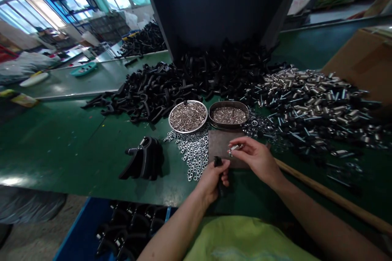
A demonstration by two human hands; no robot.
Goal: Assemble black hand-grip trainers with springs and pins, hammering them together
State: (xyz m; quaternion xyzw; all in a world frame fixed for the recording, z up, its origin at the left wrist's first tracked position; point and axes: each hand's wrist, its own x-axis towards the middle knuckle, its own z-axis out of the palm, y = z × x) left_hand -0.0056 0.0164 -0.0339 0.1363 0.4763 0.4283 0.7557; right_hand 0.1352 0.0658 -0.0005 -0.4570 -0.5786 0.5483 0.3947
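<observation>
Near the bench's front edge, my left hand (211,179) is closed around a black plastic part (218,161), most of it hidden by the fingers. My right hand (259,159) pinches a small shiny metal spring (236,147) between thumb and fingertips. It hovers over a grey metal plate (219,140), a little above and right of the left hand. Loose metal nuts (194,155) spread beside the plate. Behind it stand a round dish (188,131) of small metal pins and an oval tin (228,125) of smaller metal bits.
Black plastic parts (147,89) are heaped before a tipped grey bin (214,12). Metal cylinders and bolts (312,98) pile up at right, by a cardboard box (361,61). Several joined black pieces (147,159) stand at left. A wooden handle (324,191) lies at right; a blue crate (79,228) sits below.
</observation>
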